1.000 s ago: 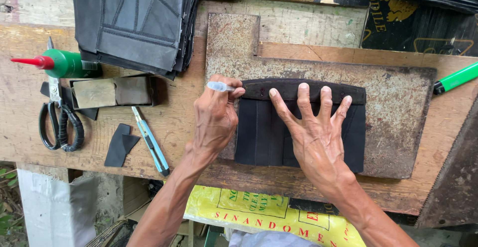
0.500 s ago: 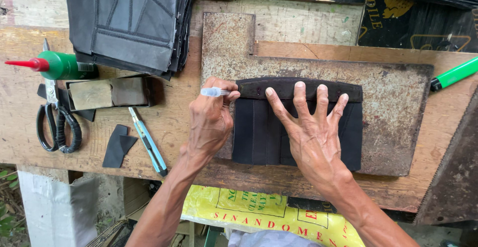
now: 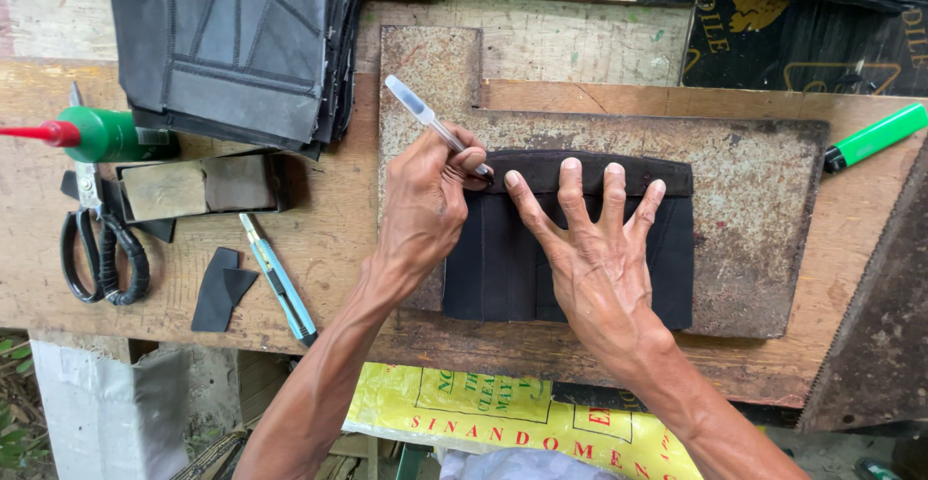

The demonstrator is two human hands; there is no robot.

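The left hand grips a clear pen, tip down at the top left corner of the black leather piece. The right hand lies flat on that piece, fingers spread wide, holding nothing. A cutter lies left of the left wrist.

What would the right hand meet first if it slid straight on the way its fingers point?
The right hand lies flat on the black leather piece, fingers pointing away from the person. Straight on, it would probably cross that piece's top edge onto the rusty metal plate, then the wooden strip behind it.
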